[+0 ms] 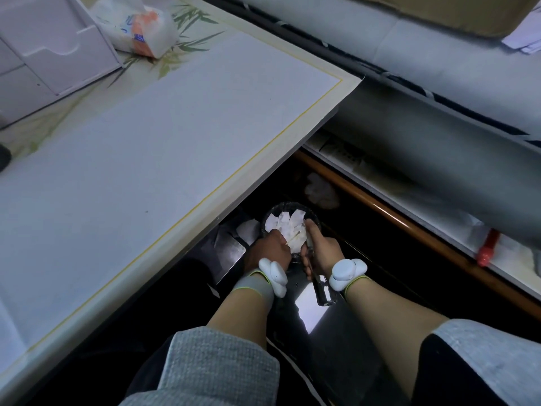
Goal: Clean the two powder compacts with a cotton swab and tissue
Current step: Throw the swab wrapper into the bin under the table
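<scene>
Left hand (270, 250) pinching swab (292, 238) over bin (314, 219), right hand (320, 250) closed on dark compact (322, 288) below table (146, 142) edge, white tissues (285, 227) filling bin, tissue pack (140, 27) far back on table

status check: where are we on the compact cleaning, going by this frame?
Done: used tissue pieces fill a bin lined in black below the table edge, so some wiping looks finished. In hand: the left hand holds a cotton swab over the bin; the right hand grips a dark object I cannot identify. Left: unclear, since no compact shows clearly; the tissue pack sits on the table.
</scene>
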### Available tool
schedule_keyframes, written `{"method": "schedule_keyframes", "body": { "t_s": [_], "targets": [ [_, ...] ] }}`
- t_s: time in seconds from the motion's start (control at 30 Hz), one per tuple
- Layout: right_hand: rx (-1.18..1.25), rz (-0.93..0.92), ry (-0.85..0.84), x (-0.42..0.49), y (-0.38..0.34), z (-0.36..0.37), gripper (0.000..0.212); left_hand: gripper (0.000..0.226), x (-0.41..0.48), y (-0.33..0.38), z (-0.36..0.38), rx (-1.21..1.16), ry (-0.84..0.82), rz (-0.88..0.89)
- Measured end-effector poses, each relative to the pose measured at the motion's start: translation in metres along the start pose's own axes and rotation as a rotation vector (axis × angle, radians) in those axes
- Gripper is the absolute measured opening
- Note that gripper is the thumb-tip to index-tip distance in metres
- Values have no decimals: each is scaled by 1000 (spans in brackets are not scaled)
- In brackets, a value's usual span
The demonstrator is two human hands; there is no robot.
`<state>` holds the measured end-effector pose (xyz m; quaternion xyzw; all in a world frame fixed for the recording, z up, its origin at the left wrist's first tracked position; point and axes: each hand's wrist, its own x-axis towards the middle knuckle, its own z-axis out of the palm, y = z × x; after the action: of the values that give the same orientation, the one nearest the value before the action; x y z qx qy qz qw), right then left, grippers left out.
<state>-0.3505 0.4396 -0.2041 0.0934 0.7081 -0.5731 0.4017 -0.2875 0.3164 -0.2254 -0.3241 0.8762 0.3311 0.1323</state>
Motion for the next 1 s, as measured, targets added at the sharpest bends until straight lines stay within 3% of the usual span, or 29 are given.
{"method": "schedule_keyframes", "body": {
  "t_s": [0.17, 0.37, 0.63, 1.0],
  "targets": [
    [15, -34, 52, 0, -1, -1, 54, 23, 0, -1, 0, -3, -7, -8],
    [23, -35, 89, 1, 0, 0, 70, 23, -3, 1, -2, 2, -16, -1],
    [25, -58, 103, -14, -5, 5, 69, 23, -14, 4, -14, -16, 26, 3],
    [-182, -348, 275, -42, -60, 15, 70, 12, -50, 18, -59, -149, 254, 82]
  ]
}}
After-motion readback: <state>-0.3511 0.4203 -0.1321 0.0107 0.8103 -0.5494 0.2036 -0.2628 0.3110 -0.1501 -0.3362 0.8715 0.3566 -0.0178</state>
